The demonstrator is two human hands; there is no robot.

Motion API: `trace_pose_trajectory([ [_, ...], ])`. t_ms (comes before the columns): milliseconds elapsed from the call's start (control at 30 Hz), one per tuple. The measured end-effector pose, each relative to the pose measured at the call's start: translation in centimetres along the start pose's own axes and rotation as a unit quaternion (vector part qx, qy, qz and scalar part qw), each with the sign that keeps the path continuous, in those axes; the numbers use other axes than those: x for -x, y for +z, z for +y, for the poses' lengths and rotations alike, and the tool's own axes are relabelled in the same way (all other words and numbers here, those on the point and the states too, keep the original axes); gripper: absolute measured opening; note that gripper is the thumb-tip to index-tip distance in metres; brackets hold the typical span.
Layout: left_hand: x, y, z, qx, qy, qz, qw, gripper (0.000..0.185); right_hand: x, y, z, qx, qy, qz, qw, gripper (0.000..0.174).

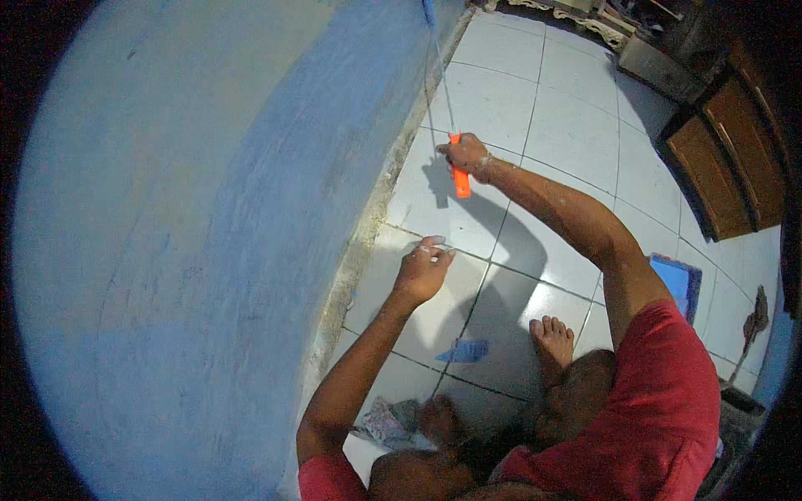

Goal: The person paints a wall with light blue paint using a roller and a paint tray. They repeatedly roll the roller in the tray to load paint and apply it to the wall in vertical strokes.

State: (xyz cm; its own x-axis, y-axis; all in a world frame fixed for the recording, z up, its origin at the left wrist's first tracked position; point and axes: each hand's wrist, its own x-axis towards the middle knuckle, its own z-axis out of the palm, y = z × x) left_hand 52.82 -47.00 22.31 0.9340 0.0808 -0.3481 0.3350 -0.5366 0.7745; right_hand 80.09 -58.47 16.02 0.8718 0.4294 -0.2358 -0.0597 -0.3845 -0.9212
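Observation:
My right hand (468, 156) grips the orange handle of a paint roller (461, 181). Its thin metal rod runs up the view to a blue roller head (428, 12), which is against or close to the wall near the top edge. The wall (282, 188) bears streaky, darker blue paint over a paler greyish-blue surface. Over the floor tiles, beside the foot of the wall, my left hand (425, 270) is held with fingers half curled and apart. No object shows in it, and whitish marks cover its fingertips.
Blue paint lies in a tray (673, 285) beyond my right arm. A blue patch (463, 352) marks the white tiled floor (564, 156) before my feet. Crumpled plastic or cloth (391, 421) lies by the wall. Wooden furniture (727, 150) stands at right, a carved piece (589, 25) at top.

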Motion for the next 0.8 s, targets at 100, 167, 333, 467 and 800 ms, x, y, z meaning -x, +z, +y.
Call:
trace_pose_trajectory([
  [100,-1.2,-1.8,2.3,-0.027,-0.034,0.022,0.999,0.047,-5.2,-3.4,0.4,-0.061,0.046,0.024,0.997,0.029],
  [167,-2.0,-2.1,5.4,0.005,-0.095,0.013,0.995,0.046,-7.6,-6.9,1.9,0.062,-0.054,0.017,0.996,0.028],
  [333,-3.5,-1.8,5.8,0.029,-0.097,0.032,0.994,0.046,-7.3,-7.8,2.9,0.184,0.001,0.021,0.983,0.036],
  [467,-3.8,0.1,4.2,0.018,-0.111,0.002,0.994,0.049,-0.8,-3.3,5.1,0.156,0.021,0.032,0.987,0.061],
  [800,8.8,1.4,-1.1,-0.088,-0.177,-0.113,0.974,0.049,20.5,14.8,2.6,0.061,-0.004,-0.054,0.997,0.057],
])
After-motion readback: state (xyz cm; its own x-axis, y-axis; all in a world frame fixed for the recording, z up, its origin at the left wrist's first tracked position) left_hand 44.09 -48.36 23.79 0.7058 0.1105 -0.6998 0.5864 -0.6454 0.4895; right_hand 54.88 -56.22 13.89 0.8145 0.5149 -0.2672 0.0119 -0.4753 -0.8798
